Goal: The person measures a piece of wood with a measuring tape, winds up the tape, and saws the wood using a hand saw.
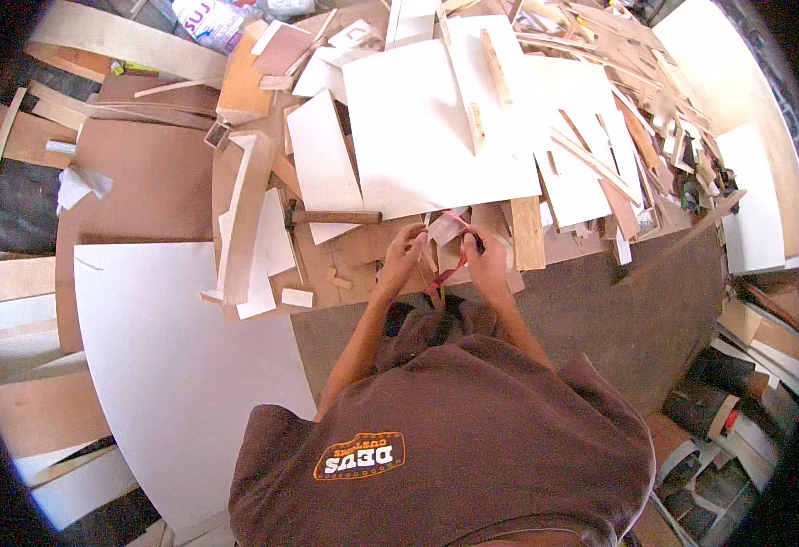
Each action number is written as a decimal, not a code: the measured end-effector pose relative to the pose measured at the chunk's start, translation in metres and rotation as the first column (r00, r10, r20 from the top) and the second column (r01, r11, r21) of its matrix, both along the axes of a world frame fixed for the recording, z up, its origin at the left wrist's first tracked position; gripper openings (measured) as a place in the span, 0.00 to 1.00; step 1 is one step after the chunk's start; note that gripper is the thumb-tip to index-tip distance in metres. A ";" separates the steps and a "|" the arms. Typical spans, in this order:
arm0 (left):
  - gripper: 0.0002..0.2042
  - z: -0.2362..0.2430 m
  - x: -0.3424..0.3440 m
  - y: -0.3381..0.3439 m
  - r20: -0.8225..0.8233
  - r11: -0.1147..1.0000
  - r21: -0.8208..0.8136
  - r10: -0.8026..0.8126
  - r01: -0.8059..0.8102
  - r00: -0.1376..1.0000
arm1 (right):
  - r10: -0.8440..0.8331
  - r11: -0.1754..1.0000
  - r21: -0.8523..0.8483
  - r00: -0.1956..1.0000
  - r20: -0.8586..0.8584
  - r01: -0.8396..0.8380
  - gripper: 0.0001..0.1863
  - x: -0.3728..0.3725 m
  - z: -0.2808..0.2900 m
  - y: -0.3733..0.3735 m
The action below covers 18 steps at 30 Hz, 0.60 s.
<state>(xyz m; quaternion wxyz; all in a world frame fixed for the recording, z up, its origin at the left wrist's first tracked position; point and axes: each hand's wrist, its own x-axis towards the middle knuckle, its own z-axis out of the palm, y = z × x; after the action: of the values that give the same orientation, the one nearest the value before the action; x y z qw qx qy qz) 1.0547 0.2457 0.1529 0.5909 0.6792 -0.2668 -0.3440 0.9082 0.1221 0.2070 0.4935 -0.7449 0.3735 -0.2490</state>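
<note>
Close in front of my chest, at the bench's near edge, both hands are raised with bent fingers. My left hand (pixel 402 259) pinches one end of a thin red strap (pixel 460 264). My right hand (pixel 488 259) is closed on the same strap, which loops down between the hands. A small pale piece (pixel 445 229) shows between the fingertips; whether it is held or lies behind them I cannot tell. A hammer (pixel 337 217) with a wooden handle lies left of my left hand. Beyond my hands rests a large white board (pixel 418 137).
The brown bench (pixel 363 290) is heaped with wood offcuts and white panels. A wooden strip (pixel 528 232) juts over its edge on the right. A large white sheet (pixel 185 356) lies at left. Scrap boards (pixel 737 410) are piled at lower right.
</note>
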 end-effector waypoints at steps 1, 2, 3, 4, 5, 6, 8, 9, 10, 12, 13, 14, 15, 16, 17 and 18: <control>0.19 -0.010 0.005 0.004 0.092 0.999 -0.006 -0.037 0.038 0.995 | -0.003 1.000 -0.004 1.000 0.004 0.003 0.10 0.001 0.017 0.005; 0.21 -0.021 0.009 0.009 0.183 0.997 -0.008 -0.073 0.075 0.981 | 0.004 1.000 0.009 1.000 0.002 -0.004 0.11 0.003 0.035 0.010; 0.21 -0.031 0.009 0.011 0.180 0.996 -0.014 -0.082 0.086 0.980 | 0.002 1.000 0.020 1.000 -0.006 -0.002 0.11 0.001 0.044 0.014; 0.22 -0.037 0.006 0.011 0.289 0.991 0.081 -0.127 0.108 0.949 | -0.018 1.000 0.010 1.000 -0.010 0.018 0.11 -0.004 0.036 0.012; 0.23 -0.044 0.002 0.012 0.391 0.978 0.174 -0.176 0.116 0.904 | -0.040 0.995 -0.092 0.998 0.049 0.045 0.11 -0.009 0.018 0.006; 0.23 -0.058 0.004 0.018 0.394 0.980 0.163 -0.171 0.115 0.903 | -0.037 0.980 -0.193 0.993 0.114 0.059 0.11 -0.009 0.010 0.003; 0.24 -0.081 0.009 0.030 0.548 0.983 0.145 -0.172 0.110 0.818 | -0.005 0.984 -0.174 0.997 0.076 0.018 0.11 -0.010 0.019 0.004; 0.25 -0.077 0.008 0.031 0.593 0.982 0.139 -0.184 0.125 0.784 | 0.008 0.990 -0.139 0.999 0.035 -0.003 0.11 -0.013 0.021 0.005; 0.24 -0.073 0.008 0.032 0.428 0.973 0.181 -0.211 0.145 0.879 | -0.005 0.990 -0.144 0.999 0.032 0.009 0.11 -0.014 0.022 0.006; 0.24 -0.056 0.009 0.030 0.246 0.958 0.215 -0.241 0.190 0.939 | -0.037 0.974 -0.218 0.993 0.112 0.061 0.12 -0.015 0.025 0.006; 0.24 -0.048 0.013 0.028 0.090 0.944 0.256 -0.237 0.208 0.967 | -0.038 0.973 -0.221 0.993 0.110 0.062 0.12 -0.011 0.033 0.008; 0.24 -0.040 0.014 0.028 0.011 0.937 0.271 -0.232 0.221 0.973 | -0.073 0.978 -0.180 0.983 0.169 0.104 0.12 -0.007 0.043 0.007; 0.24 -0.034 0.014 0.028 -0.065 0.929 0.285 -0.227 0.236 0.972 | -0.111 0.979 -0.141 0.967 0.229 0.146 0.12 -0.004 0.059 0.007; 0.24 -0.033 0.017 0.030 0.023 0.976 0.166 -0.148 0.142 0.989 | -0.088 0.978 -0.159 0.958 0.271 0.134 0.12 -0.001 0.073 0.008; 0.24 -0.031 0.019 0.032 0.101 0.998 0.037 -0.056 0.053 0.993 | -0.081 0.978 -0.165 0.958 0.275 0.130 0.12 0.001 0.086 0.011; 0.24 -0.020 0.020 0.031 0.102 0.997 0.030 -0.071 0.068 0.992 | -0.077 0.979 -0.169 0.972 0.221 0.116 0.12 -0.002 0.096 0.012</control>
<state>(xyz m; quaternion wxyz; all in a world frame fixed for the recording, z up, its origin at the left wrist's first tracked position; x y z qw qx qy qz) 1.0750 0.2769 0.1325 0.5550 0.6942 -0.3156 -0.3323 0.9060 0.1342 0.3033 0.4484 -0.7365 0.3302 -0.3839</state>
